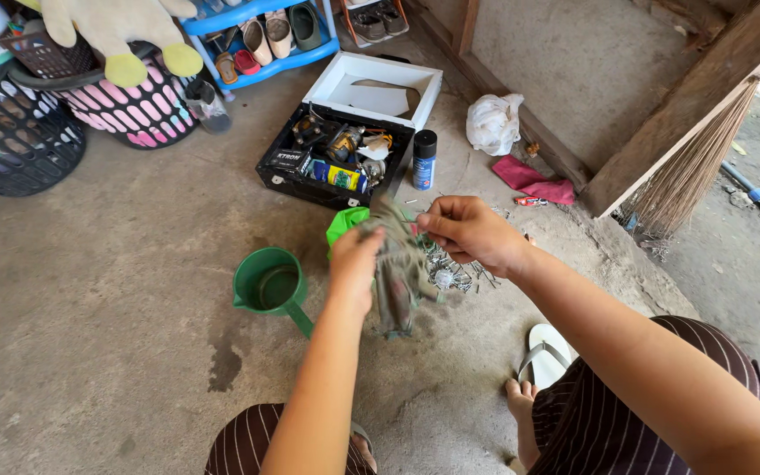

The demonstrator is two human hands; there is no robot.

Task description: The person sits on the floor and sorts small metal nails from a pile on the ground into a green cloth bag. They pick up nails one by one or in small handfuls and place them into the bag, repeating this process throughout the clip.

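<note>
I hold a grey rag (395,273) above the concrete floor (116,290): left hand (355,264) grasps its side, right hand (468,230) pinches its top edge, letting it hang clear of the green dipper (267,283).

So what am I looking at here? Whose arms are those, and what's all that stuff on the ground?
There is only one picture, taken by a camera worn on a person's head, so you look down just as they do. The two arms are that person's own, and their striped knees show at the bottom. The left hand and the right hand hold a dirty grey cloth up between them. Under the cloth lies a small metal part with thin wires; I can't tell what it is. On the concrete floor sit a green dipper, an open black toolbox with its white lid, a dark spray can and a white plastic bag. A white sandal lies by the person's foot.
</note>
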